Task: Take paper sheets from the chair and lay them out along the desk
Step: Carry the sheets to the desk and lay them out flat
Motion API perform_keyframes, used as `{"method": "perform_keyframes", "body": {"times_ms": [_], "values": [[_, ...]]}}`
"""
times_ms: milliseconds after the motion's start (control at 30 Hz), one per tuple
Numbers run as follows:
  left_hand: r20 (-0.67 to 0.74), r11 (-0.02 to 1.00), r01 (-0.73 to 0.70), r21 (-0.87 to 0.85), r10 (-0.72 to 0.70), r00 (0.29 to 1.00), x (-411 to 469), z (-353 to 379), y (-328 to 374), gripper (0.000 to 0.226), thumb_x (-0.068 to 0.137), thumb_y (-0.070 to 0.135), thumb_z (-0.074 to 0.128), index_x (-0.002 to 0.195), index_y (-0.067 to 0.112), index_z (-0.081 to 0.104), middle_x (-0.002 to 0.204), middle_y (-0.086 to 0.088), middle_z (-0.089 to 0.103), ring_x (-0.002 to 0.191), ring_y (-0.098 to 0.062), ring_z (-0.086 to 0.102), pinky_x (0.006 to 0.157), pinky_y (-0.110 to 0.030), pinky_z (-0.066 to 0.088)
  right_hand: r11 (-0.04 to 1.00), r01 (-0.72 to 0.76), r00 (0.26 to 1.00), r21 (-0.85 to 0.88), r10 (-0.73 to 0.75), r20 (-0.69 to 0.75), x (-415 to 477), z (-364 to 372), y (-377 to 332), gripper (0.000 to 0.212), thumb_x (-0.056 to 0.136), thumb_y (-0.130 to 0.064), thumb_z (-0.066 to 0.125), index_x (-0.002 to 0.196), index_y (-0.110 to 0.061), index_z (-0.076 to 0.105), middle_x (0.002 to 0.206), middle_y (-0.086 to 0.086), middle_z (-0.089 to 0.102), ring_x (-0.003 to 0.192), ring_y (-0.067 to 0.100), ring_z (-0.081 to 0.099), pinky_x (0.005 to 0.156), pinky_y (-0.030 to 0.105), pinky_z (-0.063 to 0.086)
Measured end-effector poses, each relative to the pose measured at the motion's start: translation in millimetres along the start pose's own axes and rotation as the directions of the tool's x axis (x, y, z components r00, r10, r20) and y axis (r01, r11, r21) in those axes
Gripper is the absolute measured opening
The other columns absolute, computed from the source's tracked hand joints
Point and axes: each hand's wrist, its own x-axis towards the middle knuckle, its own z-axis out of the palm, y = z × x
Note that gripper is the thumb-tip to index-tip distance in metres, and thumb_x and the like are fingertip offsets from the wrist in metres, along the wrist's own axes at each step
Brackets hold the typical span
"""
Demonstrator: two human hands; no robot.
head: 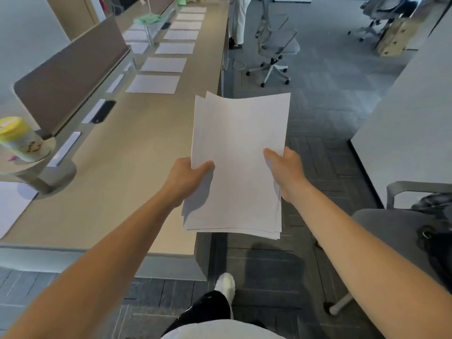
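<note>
I hold a stack of white paper sheets (238,165) in front of me, over the right edge of the long beige desk (127,172). My left hand (188,178) grips the stack's left edge, thumb on top. My right hand (286,171) grips its right edge. Several single sheets (154,84) lie in a row along the desk, running away from me to the far end. The grey chair (396,231) stands at the right, with a black bag on its seat.
A brown divider panel (71,74) runs along the desk's left side. A yellow-lidded cup (20,140) sits on a round stand at the left. Another sheet (11,206) lies at the near left. A swivel chair (275,47) and a standing person are farther down the aisle.
</note>
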Motion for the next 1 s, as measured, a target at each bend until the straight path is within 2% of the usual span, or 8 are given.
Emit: {"method": "perform_keyframes", "body": {"times_ms": [100, 267, 333, 533, 633, 733, 833, 1000], "values": [[0.063, 0.999, 0.001, -0.035, 0.002, 0.998, 54, 22, 12, 0.019, 0.088, 0.033, 0.065, 0.081, 0.016, 0.071, 0.078, 0.002, 0.07, 0.069, -0.016, 0.066, 0.06, -0.026, 0.05, 1.0, 0.008, 1.0, 0.01, -0.008, -0.009, 50, -10, -8, 0.017, 0.095, -0.011, 0.053, 0.102, -0.014, 0.068, 0.095, -0.003, 0.068, 0.087, 0.012, 0.061, 0.077, 0.024, 0.05], [0.196, 0.968, 0.063, -0.241, -0.015, 0.981, 146, 57, 33, 0.014, 0.093, 0.031, 0.067, 0.095, 0.018, 0.069, 0.093, 0.003, 0.072, 0.088, -0.019, 0.069, 0.075, -0.032, 0.054, 0.99, 0.047, 0.996, -0.13, -0.057, -0.074, 139, -32, -40, 0.024, 0.093, -0.009, 0.053, 0.106, 0.009, 0.061, 0.091, 0.01, 0.064, 0.081, 0.018, 0.062, 0.073, 0.019, 0.046], [0.285, 0.924, 0.148, -0.353, -0.045, 0.957, 182, 68, 48, 0.016, 0.092, 0.031, 0.069, 0.099, 0.016, 0.066, 0.101, 0.002, 0.071, 0.093, -0.017, 0.067, 0.075, -0.026, 0.051, 0.982, 0.082, 0.993, -0.168, -0.095, -0.073, 174, -36, -56, 0.014, 0.091, -0.008, 0.052, 0.093, 0.002, 0.062, 0.086, 0.003, 0.052, 0.078, 0.013, 0.05, 0.075, 0.025, 0.041], [0.415, 0.831, 0.285, -0.477, -0.072, 0.907, 289, 80, 89, 0.052, 0.099, 0.036, 0.054, 0.146, 0.015, 0.044, 0.141, 0.012, 0.047, 0.132, -0.006, 0.043, 0.096, -0.015, 0.035, 0.991, 0.09, 0.996, -0.098, -0.091, -0.003, 271, -28, -96, 0.021, 0.09, -0.002, 0.05, 0.074, -0.015, 0.046, 0.071, 0.0, 0.041, 0.073, 0.013, 0.042, 0.073, 0.023, 0.037], [0.369, 0.859, 0.238, -0.454, -0.061, 0.927, 332, 84, 106, 0.055, 0.1, 0.034, 0.052, 0.148, 0.01, 0.04, 0.151, 0.001, 0.044, 0.133, -0.006, 0.043, 0.105, -0.02, 0.023, 0.99, 0.085, 0.994, -0.11, -0.077, 0.072, 330, -21, -106, 0.016, 0.089, -0.005, 0.052, 0.077, -0.015, 0.049, 0.076, 0.001, 0.04, 0.076, 0.015, 0.04, 0.078, 0.028, 0.035], [0.204, 0.887, 0.16, -0.432, -0.077, 0.976, 371, 89, 121, 0.05, 0.1, 0.024, 0.057, 0.141, -0.004, 0.046, 0.144, -0.012, 0.049, 0.13, -0.021, 0.052, 0.105, -0.026, 0.037, 0.985, 0.097, 0.985, -0.143, -0.075, 0.152, 394, -6, -114, 0.045, 0.091, -0.008, 0.055, 0.051, -0.025, 0.043, 0.057, -0.009, 0.04, 0.059, 0.007, 0.04, 0.065, 0.022, 0.035], [-0.039, 0.968, 0.06, -0.244, -0.071, 0.997, 411, 84, 128, 0.03, 0.093, 0.037, 0.067, 0.113, 0.015, 0.069, 0.11, -0.003, 0.072, 0.1, -0.026, 0.07, 0.084, -0.033, 0.056, 0.977, 0.143, 0.962, -0.155, -0.101, 0.254, 455, 17, -124, 0.05, 0.094, -0.011, 0.054, 0.051, -0.026, 0.034, 0.045, -0.018, 0.033, 0.042, 0.001, 0.032, 0.046, 0.013, 0.028], [-0.296, 0.971, 0.059, -0.233, -0.129, 0.946, 458, 68, 134, 0.016, 0.094, 0.037, 0.065, 0.097, 0.022, 0.067, 0.091, 0.002, 0.07, 0.083, -0.014, 0.067, 0.068, -0.027, 0.053, 0.938, 0.242, 0.863, -0.246, -0.092, 0.497, 536, 71, -150, 0.048, 0.095, -0.011, 0.053, 0.053, -0.021, 0.032, 0.04, -0.018, 0.031, 0.037, 0.001, 0.03, 0.041, 0.016, 0.027]]}}
